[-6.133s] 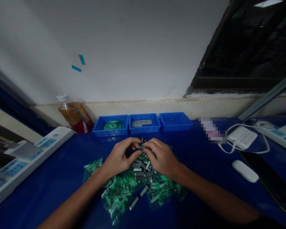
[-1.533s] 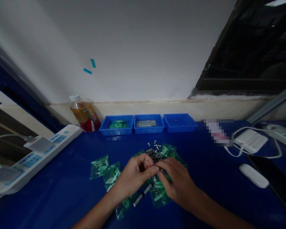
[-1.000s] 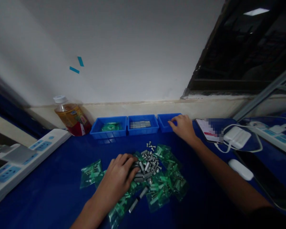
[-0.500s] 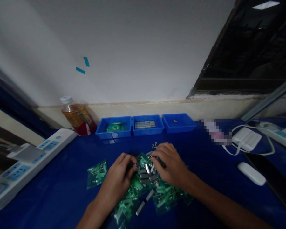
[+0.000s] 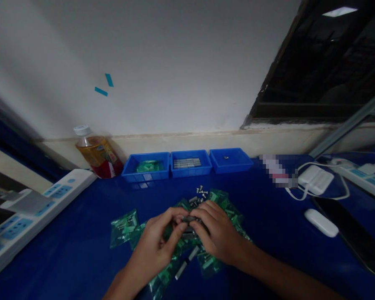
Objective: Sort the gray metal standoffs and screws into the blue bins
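Note:
My left hand (image 5: 161, 235) and my right hand (image 5: 217, 233) meet over a heap of small parts. Pinched between the fingertips of both is a small grey metal piece (image 5: 189, 218); fingers cover most of it. More grey metal bars lie under the hands, mostly hidden, and one loose bar (image 5: 181, 270) rests nearer to me. Green plastic bags with small parts surround the hands, including one bag (image 5: 124, 228) to the left and another bag (image 5: 226, 206) behind my right hand. Several loose screws (image 5: 201, 191) lie just beyond the fingers.
Along the wall stand three blue trays: a left tray (image 5: 146, 176) with green bags, a middle tray (image 5: 190, 171) with metal bars, a right tray (image 5: 231, 167) with a few screws. A drink bottle (image 5: 98, 154), power strip (image 5: 46, 208), white case (image 5: 321, 223) and phone (image 5: 353, 235) flank them.
My hands have come together from either side of the heap, and both now grip one grey metal piece. More screws and a green bag show behind my right hand. The view has shifted slightly.

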Demonstrator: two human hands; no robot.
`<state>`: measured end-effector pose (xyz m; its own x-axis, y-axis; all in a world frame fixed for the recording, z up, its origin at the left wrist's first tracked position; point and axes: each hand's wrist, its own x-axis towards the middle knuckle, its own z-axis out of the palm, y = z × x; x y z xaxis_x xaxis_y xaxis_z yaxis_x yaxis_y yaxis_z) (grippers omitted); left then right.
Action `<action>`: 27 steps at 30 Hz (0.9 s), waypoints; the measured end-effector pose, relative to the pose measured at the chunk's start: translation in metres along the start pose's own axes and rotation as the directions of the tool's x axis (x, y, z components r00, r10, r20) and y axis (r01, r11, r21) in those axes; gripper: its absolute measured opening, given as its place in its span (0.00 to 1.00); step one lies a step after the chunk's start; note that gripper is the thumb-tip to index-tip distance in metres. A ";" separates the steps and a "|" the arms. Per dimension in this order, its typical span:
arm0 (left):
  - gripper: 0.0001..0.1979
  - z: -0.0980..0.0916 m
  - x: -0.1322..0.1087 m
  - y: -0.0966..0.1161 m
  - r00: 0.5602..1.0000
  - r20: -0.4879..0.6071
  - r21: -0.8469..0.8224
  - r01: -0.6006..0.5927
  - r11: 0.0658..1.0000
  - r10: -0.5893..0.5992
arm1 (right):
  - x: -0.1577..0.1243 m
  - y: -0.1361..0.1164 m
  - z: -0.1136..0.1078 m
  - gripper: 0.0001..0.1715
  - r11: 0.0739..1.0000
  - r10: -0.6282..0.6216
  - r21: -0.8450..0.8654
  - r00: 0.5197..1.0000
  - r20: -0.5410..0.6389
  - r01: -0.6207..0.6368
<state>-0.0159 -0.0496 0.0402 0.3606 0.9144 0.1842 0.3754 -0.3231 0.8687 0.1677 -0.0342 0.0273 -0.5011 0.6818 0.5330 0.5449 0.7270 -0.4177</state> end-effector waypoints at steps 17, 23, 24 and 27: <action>0.10 0.003 0.002 0.005 0.994 -0.107 0.247 0.012 0.969 0.015 | 0.150 0.095 -0.039 0.17 0.831 0.387 -0.542 0.832 0.397 -0.127; 0.09 0.002 0.002 0.003 0.998 -0.067 0.254 0.003 0.967 0.015 | 0.166 0.101 -0.017 0.17 0.812 0.449 -0.579 0.707 0.546 -0.069; 0.09 0.002 0.002 0.003 0.998 -0.058 0.255 0.001 0.967 0.014 | 0.165 0.101 -0.015 0.18 0.813 0.448 -0.579 0.705 0.550 -0.066; 0.08 0.001 0.002 0.003 0.999 -0.038 0.256 -0.018 0.967 0.029 | 0.162 0.102 -0.014 0.19 0.811 0.442 -0.582 0.710 0.548 -0.055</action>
<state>-0.0130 -0.0492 0.0429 0.3386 0.9132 0.2268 0.5747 -0.3916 0.7187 0.1515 0.1496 0.0809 -0.4833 0.8500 -0.2095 0.8613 0.5046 0.0603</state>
